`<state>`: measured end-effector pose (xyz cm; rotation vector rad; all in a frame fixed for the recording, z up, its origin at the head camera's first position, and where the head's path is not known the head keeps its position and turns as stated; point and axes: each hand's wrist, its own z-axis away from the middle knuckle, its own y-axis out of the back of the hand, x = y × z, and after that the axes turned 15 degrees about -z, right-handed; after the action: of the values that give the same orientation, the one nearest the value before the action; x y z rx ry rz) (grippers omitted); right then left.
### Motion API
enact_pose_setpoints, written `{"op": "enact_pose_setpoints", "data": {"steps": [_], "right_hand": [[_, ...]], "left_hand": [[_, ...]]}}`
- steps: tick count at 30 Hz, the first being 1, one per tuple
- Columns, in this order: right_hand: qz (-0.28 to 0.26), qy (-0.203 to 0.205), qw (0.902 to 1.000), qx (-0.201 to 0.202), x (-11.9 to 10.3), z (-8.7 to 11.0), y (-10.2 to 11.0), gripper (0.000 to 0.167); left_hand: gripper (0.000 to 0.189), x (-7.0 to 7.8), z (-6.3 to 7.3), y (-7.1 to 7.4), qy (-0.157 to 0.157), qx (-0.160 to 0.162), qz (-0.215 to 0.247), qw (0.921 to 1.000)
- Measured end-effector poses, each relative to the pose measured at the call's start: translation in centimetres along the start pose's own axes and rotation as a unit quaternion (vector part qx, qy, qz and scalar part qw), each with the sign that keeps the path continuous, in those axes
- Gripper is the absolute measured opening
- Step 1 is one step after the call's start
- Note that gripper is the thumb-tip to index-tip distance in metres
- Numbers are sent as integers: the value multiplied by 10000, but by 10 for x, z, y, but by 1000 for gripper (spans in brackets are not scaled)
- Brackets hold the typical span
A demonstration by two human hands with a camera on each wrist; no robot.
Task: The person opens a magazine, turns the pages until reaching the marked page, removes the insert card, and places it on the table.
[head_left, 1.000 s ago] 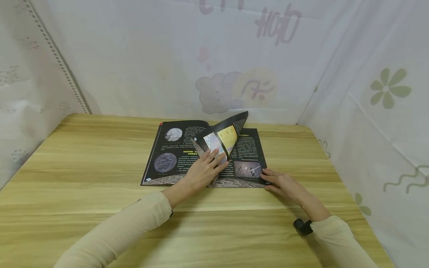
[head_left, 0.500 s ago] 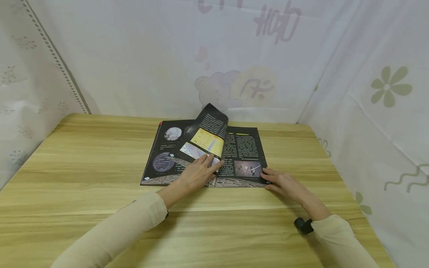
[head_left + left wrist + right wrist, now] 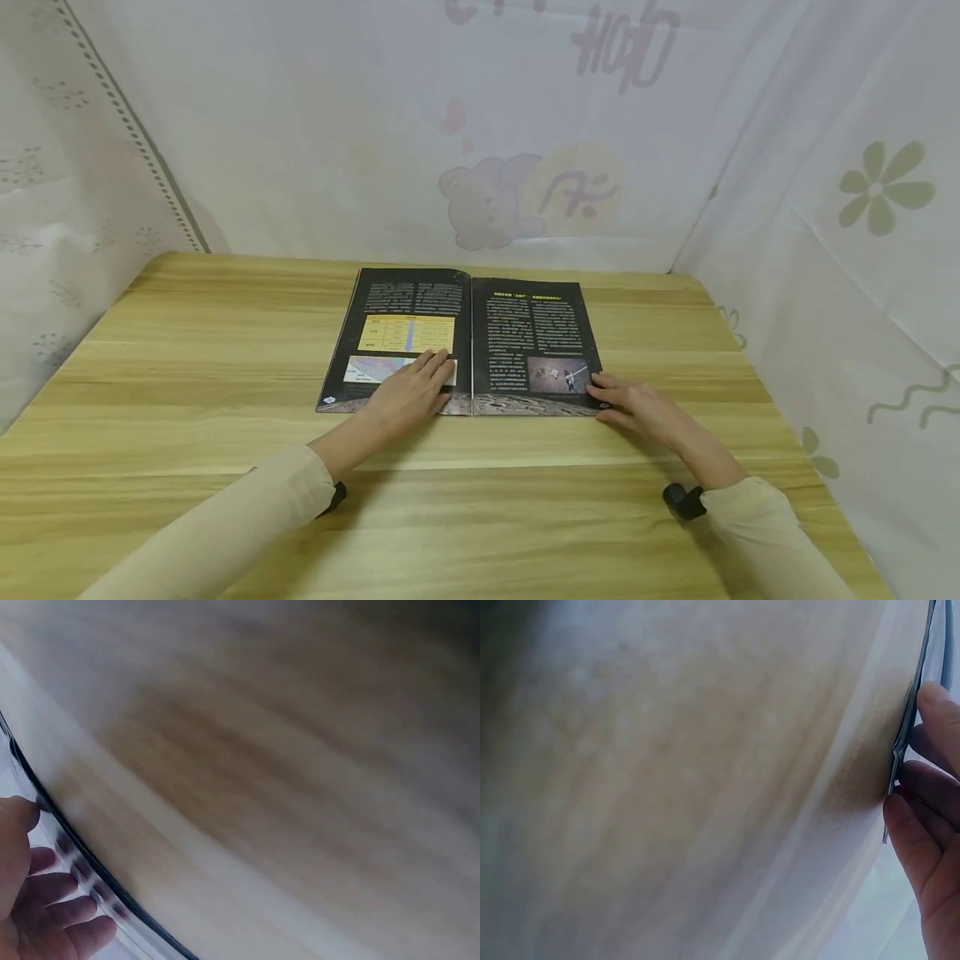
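Note:
An open magazine [image 3: 525,400] with black pages, white and yellow print and pictures lies flat. My left hand [image 3: 412,387] rests palm down across the lower part of its left page, fingers extended over a pale picture below a yellow table. At the lower right corner, my right hand [image 3: 637,408] touches the page edge with relaxed fingers, thumb nearest me. The left wrist view shows the left fingers [image 3: 64,889] above the page beside its dark near edge. In the right wrist view, fingertips [image 3: 934,697] and thumb meet the magazine's thin edge.
The magazine lies toward the back of a wood-grain table [image 3: 187,350]. White printed cloth [image 3: 337,125] hangs behind the table and along both sides. Dark devices [image 3: 682,502] are strapped at the wrists, beside light sleeves.
The raised page has swung from right to left and now lies flat on the left side. My left hand has moved left with it; the right hand stays at the corner.

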<state>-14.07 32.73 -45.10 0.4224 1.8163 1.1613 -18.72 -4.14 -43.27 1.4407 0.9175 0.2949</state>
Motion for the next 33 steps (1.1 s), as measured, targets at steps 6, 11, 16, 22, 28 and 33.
{"op": "enact_pose_setpoints", "data": {"steps": [6, 11, 16, 22, 28, 33], "right_hand": [[-57, -126, 9999, -73, -2, -1, 2, 41], [-22, 26, 10000, -47, -2, -2, 4, 41], [-41, 39, 9999, -157, -1, -3, 7, 40], [-205, -88, 9994, -270, 0, -4, 11, 30], [-61, 108, 9999, 43, 1, -1, 10, 19], [80, 317, 9988, 378, 0, -1, 8, 17]], "left_hand": [[43, -2, 3, -2, -90, 128, -50, 9999], [41, -2, 1, -1, -112, 53, 90, 9999], [41, -1, -3, 1, -244, -218, 448, 9985], [43, 2, -7, 5, -223, -619, 627, 9959], [39, 5, -12, 8, -198, -504, 517, 9972], [30, 9, -17, 10, -21, 3, 140, 9999]]}}
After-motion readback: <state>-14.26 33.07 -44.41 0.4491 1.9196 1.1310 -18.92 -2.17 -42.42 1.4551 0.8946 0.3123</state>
